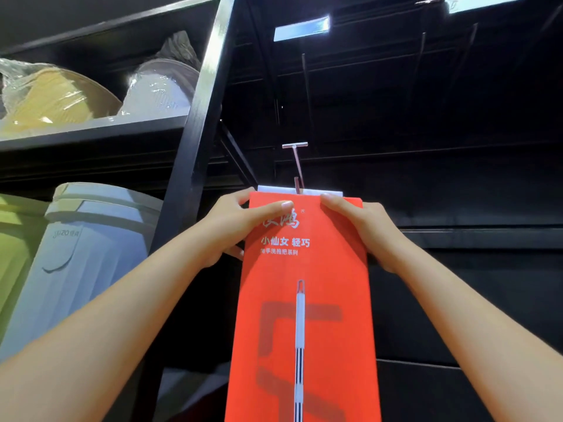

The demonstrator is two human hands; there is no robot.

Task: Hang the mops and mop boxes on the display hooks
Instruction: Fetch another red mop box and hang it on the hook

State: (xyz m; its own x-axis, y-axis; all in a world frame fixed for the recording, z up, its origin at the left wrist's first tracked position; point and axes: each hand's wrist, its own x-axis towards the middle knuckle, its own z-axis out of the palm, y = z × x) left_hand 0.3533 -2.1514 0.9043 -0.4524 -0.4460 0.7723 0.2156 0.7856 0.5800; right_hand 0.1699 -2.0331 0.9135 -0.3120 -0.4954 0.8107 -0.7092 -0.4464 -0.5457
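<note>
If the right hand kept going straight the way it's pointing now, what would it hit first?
Probably the left hand, whose thumb lies just across the red mop box top from the right hand; the metal hook sits slightly higher, depth unclear.

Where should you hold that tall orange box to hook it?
Grip the orange box near its top, one hand from each side, as the left hand and right hand do now. It is tall and narrow, and that leaves the white tab free for the hook.

Black shelf [91,129] holds plastic-wrapped basins [58,95]; display hook [297,164] touches top of mop box [307,269].
</note>
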